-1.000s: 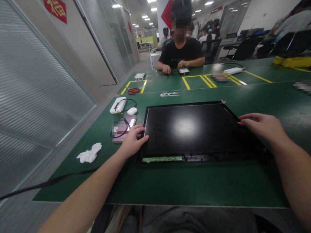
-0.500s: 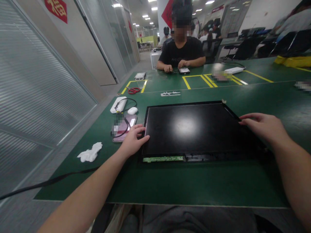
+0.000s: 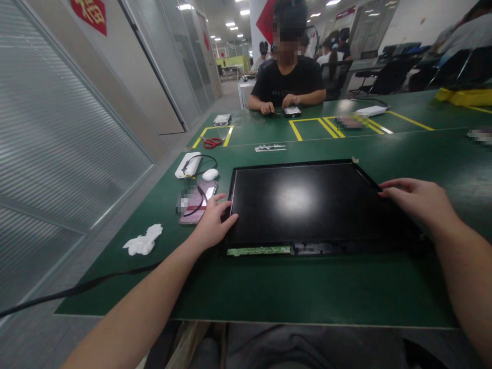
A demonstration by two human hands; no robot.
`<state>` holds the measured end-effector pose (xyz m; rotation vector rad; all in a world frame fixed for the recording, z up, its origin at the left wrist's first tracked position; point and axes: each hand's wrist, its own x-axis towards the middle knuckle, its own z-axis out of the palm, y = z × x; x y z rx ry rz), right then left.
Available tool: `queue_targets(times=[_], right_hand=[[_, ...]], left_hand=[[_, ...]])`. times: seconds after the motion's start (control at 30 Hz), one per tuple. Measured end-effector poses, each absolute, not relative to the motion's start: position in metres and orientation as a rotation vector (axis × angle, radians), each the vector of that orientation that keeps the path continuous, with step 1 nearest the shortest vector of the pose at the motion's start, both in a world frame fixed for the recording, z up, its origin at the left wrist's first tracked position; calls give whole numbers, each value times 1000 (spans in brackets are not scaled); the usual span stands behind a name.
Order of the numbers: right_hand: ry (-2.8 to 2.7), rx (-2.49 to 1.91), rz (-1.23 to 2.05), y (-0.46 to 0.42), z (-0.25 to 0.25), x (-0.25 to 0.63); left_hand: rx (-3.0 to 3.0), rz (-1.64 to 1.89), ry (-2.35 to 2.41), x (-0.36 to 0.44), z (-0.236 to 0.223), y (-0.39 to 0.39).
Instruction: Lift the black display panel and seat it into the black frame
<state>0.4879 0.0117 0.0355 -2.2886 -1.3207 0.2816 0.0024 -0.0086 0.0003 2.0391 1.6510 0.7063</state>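
- The black display panel [image 3: 303, 202] lies flat on the table before the wearer, a green circuit strip [image 3: 259, 251] along its near edge at seven o'clock.
- From the panel: phone [image 3: 198, 205] at nine, just beside the left hand; white oval case [image 3: 210, 175] and white block [image 3: 188, 165] at ten; crumpled tissue [image 3: 144, 242] between eight and nine; scissors [image 3: 212, 143] near eleven.
- Green table [image 3: 300, 292]; a person [image 3: 286, 82] sits across at twelve.
- Left hand [image 3: 212, 221], thumb and fingers spread, touches the nine-o'clock edge; right hand [image 3: 418, 201], fingers nearly together, meets the edge at three. Cannot tell whether either grasps or merely rests.
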Motion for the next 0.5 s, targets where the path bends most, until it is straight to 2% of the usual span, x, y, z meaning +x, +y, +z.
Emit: queue_targets(times=[0.5], right_hand=[[-1313,-2218,243,12,31,488]], left_hand=[[2102,682,1662,4,5,-10]])
